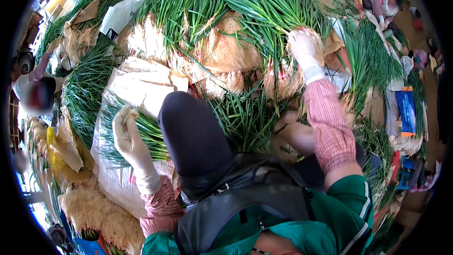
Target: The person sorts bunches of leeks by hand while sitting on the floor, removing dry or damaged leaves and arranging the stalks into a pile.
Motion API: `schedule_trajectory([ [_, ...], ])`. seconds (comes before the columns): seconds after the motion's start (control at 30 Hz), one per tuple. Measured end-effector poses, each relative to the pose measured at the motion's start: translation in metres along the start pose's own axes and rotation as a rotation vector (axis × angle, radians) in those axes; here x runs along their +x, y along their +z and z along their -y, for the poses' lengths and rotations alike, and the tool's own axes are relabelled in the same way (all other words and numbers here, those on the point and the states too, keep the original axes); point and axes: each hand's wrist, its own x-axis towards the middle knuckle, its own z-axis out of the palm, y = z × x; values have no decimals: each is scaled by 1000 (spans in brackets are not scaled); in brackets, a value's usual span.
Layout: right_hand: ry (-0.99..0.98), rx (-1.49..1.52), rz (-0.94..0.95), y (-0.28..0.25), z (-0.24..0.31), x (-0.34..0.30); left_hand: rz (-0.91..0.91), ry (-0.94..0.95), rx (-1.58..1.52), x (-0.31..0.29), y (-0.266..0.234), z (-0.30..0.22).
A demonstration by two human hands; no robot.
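Note:
My right hand, in a white glove, is closed on a bunch of spring onions near their pale roots. The long green leaves of that bunch fan out to the upper left, over other bunches. My left hand, also gloved, hovers at the left above a small pile of spring onions. Its fingers are curled in toward the thumb, and I cannot make out what, if anything, is between them. That pile lies on a pale sheet, partly hidden behind my dark-clad knee.
Bunches with bushy roots line the ground ahead. Loose green leaves lie between my legs. More spring onions are heaped at the right, beside a blue-and-orange bag. A yellow bag lies left, near another person.

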Motion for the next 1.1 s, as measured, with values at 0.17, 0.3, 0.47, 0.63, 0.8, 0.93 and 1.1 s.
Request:
schedule_trajectory([
  [0.17,196,860,139,-54,58,-79,708,-433,-438,-35,153,-43],
  [0.3,-106,879,182,-61,69,-109,858,-1649,-1141,-81,237,52],
  [0.47,-29,174,-235,-27,-28,-13,884,-1403,-1381,-100,261,55],
  [0.63,-82,177,38,-41,-3,-21,912,-1281,-1375,-86,260,46],
  [0.8,-13,797,363,-41,47,-118,922,-1297,-1335,-106,269,43],
  [0.93,249,890,211,-8,60,-121,702,-1295,-776,-112,265,37],
  [1.1,451,1467,236,21,115,-110,630,-1136,-690,-120,259,60],
])
